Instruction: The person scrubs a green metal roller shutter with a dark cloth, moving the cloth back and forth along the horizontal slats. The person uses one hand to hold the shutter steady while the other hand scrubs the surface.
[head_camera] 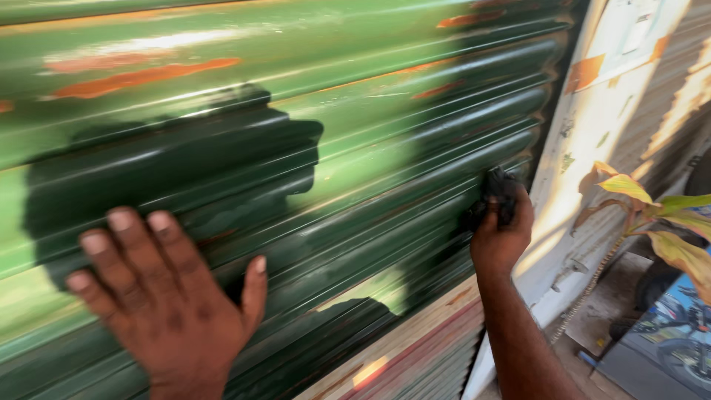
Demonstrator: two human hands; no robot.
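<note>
Head view: your left hand (pixel 167 300) lies flat, fingers spread, on the green shutter (pixel 355 111); your right hand (pixel 502 233) grips what seems a dark cloth (pixel 498 194) near its right edge.

hands (pixel 167 296) – 2 | green shutter (pixel 370 96) – 1 | black cloth (pixel 500 191) – 1 | plant (pixel 659 222) – 1

One head-worn view — tilted, close up against a green ribbed shutter (pixel 355 133) — looks forward and slightly down.
</note>
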